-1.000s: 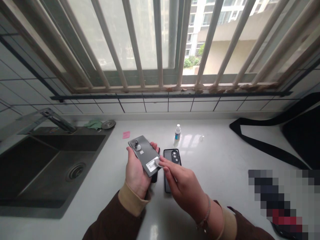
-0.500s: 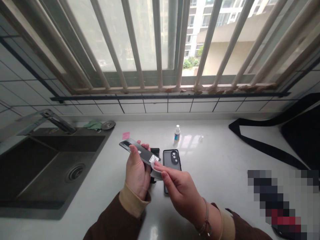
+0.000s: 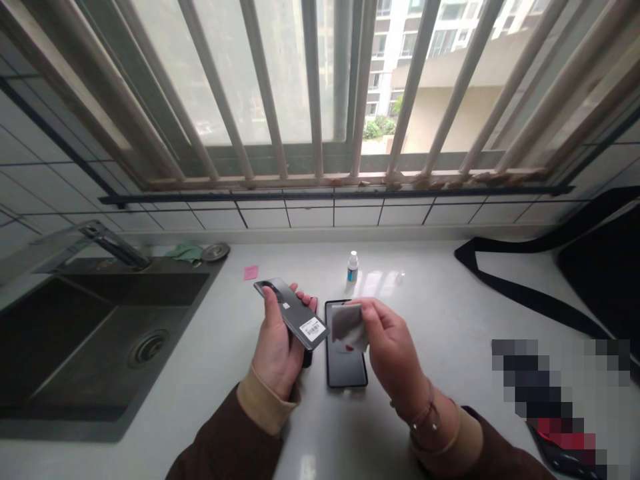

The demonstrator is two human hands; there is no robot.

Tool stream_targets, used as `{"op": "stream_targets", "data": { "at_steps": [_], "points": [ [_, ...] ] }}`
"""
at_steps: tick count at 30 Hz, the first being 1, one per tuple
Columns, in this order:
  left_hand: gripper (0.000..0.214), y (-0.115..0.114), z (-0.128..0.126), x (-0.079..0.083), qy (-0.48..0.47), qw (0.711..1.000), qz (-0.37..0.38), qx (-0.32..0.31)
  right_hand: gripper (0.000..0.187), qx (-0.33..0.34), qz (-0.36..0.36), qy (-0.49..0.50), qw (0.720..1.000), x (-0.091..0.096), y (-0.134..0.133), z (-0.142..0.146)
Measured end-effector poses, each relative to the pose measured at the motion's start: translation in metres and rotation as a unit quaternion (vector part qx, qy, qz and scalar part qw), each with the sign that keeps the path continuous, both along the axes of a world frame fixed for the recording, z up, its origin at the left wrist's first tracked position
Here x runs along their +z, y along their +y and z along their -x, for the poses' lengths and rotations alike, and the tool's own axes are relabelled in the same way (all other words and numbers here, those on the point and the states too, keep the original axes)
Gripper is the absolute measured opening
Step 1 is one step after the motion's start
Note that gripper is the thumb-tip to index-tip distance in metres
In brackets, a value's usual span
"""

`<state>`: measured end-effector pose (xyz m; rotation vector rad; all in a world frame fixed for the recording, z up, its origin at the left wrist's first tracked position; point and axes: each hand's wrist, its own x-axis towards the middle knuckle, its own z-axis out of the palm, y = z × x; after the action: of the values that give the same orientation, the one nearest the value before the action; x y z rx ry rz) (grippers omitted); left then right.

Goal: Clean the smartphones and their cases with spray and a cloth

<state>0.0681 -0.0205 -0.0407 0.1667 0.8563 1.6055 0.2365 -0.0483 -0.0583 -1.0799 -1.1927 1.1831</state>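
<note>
My left hand (image 3: 276, 347) grips a grey phone (image 3: 293, 313) back side up, with a white barcode sticker near its lower end. My right hand (image 3: 390, 350) pinches a small grey wipe cloth (image 3: 349, 327) and holds it just right of the phone, above a black phone case (image 3: 346, 363) that lies flat on the white counter (image 3: 425, 313). The cloth is off the phone. A small white dropper bottle (image 3: 353, 266) stands behind the case.
A dark sink (image 3: 90, 333) with a tap (image 3: 107, 241) lies to the left, a green cloth (image 3: 186, 251) and a metal strainer (image 3: 216, 251) at its far corner. A pink note (image 3: 251, 272) lies on the counter. A black bag with straps (image 3: 560, 280) fills the right.
My right hand has lifted the cloth off the phone's sticker end and moved right, over the case. My left hand has tilted the phone back so its rear faces up.
</note>
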Motion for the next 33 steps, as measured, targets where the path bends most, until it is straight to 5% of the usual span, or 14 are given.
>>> {"op": "stream_targets", "data": {
  "at_steps": [5, 12, 17, 22, 24, 27, 30, 33],
  "points": [
    [0.034, -0.005, 0.002, -0.001, 0.044, 0.997, 0.034, -0.055, 0.045, -0.158, 0.064, -0.046, 0.984, -0.024, 0.054, -0.042],
    [0.045, -0.014, -0.001, -0.002, 0.1, 0.985, 0.012, -0.138, 0.034, -0.163, 0.071, -0.293, 0.94, -0.05, 0.081, -0.075],
    [0.054, -0.015, -0.002, -0.003, 0.119, 0.978, 0.01, -0.172, 0.031, -0.158, 0.036, -0.405, 0.9, -0.039, 0.073, -0.076],
    [0.061, -0.016, -0.001, -0.004, 0.164, 0.965, 0.018, -0.204, 0.048, -0.235, -0.038, -0.555, 0.797, -0.013, 0.057, -0.069],
    [0.065, -0.016, -0.001, -0.006, 0.186, 0.962, 0.012, -0.202, 0.046, -0.214, -0.093, -0.515, 0.825, -0.004, 0.049, -0.06],
    [0.073, -0.017, 0.0, -0.01, 0.23, 0.954, -0.022, -0.192, 0.047, -0.04, -0.142, -0.37, 0.917, 0.002, 0.035, -0.038],
    [0.072, -0.018, -0.002, -0.012, 0.266, 0.937, -0.079, -0.212, 0.062, 0.15, -0.071, -0.166, 0.972, -0.001, 0.022, -0.014],
    [0.058, -0.018, -0.005, -0.011, 0.249, 0.929, -0.1, -0.255, 0.072, 0.194, 0.018, -0.058, 0.979, -0.007, 0.015, -0.001]
  ]
}}
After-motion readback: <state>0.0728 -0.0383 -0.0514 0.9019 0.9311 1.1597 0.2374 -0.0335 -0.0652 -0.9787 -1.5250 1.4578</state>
